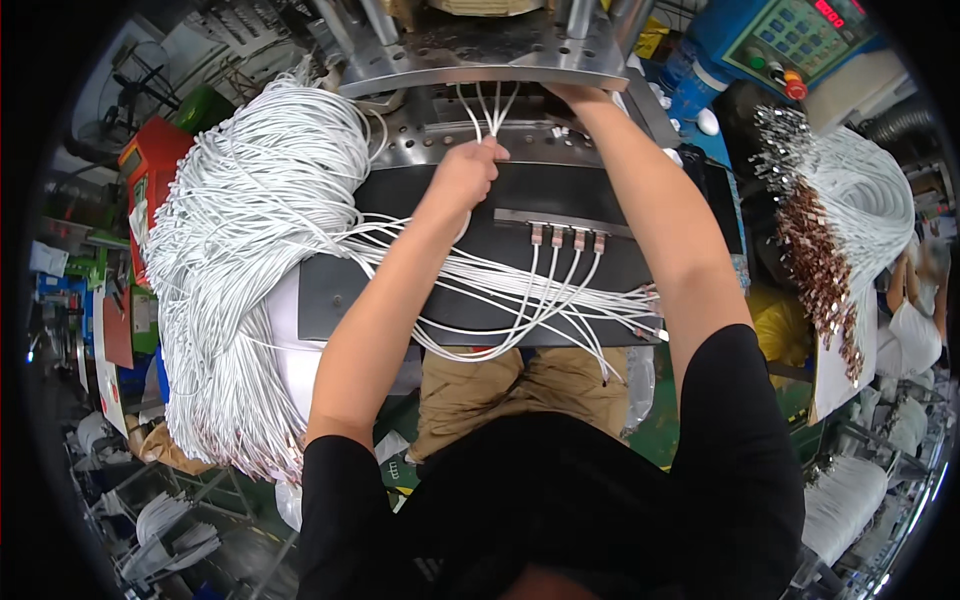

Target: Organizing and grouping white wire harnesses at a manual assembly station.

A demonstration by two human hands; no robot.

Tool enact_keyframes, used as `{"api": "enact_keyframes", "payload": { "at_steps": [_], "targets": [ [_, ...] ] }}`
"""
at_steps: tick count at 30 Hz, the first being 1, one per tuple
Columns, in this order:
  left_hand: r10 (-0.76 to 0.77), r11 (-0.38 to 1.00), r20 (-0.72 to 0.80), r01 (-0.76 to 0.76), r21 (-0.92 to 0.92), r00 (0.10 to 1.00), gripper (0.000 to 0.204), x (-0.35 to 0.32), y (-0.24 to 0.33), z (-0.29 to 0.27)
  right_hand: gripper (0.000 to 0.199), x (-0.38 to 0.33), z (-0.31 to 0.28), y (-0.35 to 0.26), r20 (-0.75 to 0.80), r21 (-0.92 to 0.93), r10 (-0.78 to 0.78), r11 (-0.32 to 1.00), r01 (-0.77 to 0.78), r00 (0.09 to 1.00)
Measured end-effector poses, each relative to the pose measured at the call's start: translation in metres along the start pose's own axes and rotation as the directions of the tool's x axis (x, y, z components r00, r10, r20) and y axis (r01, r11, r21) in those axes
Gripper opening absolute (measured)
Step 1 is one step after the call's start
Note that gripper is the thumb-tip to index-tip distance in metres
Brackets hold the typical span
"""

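My left hand (468, 172) is closed around several thin white cables (495, 115), whose far ends run up beneath the thick metal plate (480, 75) of a press. To its right, my right hand (580, 94) reaches under the same plate; its fingers are hidden there. Nearer to me, a metal bar (515, 216) lies on a black board (335, 305). Several cable connectors (557, 238) sit in a row along the bar's near edge, their white cables curving toward me. More loose white cables (480, 275) cross the board below my left wrist.
A big heap of white cables (260, 170) stands at the left, beside a red machine (155, 150). On the right hangs another cable bundle (860, 180) with metallic and copper-coloured ends. A blue control box (790, 45) stands at the far right. Metal posts (378, 20) rise from the press plate.
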State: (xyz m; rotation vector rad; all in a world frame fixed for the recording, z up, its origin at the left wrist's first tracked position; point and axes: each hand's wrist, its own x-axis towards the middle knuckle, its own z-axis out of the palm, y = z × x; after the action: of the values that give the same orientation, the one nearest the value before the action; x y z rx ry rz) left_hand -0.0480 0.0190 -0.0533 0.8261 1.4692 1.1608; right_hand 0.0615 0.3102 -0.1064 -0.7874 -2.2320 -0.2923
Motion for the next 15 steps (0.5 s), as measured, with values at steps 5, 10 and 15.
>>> {"api": "enact_keyframes", "payload": {
  "at_steps": [5,10,15],
  "targets": [
    [0.258,0.862,0.089,-0.271,0.429,0.962,0.031,-0.058,0.028,-0.014,0.031,0.002,-0.023,-0.022,-0.199,-0.005,-0.16,0.987,0.162,0.967],
    [0.886,0.368,-0.188,-0.396,0.841,0.424,0.03,-0.124,0.11,-0.111,0.03,-0.008,-0.051,-0.026,-0.121,0.081,-0.087,0.992,0.097,0.989],
    [0.659,0.253,-0.536,0.515,0.819,0.529,0.044,-0.132,0.088,-0.296,0.033,-0.046,-0.12,-0.09,0.173,0.62,0.21,0.736,-0.272,0.962]
  ]
}}
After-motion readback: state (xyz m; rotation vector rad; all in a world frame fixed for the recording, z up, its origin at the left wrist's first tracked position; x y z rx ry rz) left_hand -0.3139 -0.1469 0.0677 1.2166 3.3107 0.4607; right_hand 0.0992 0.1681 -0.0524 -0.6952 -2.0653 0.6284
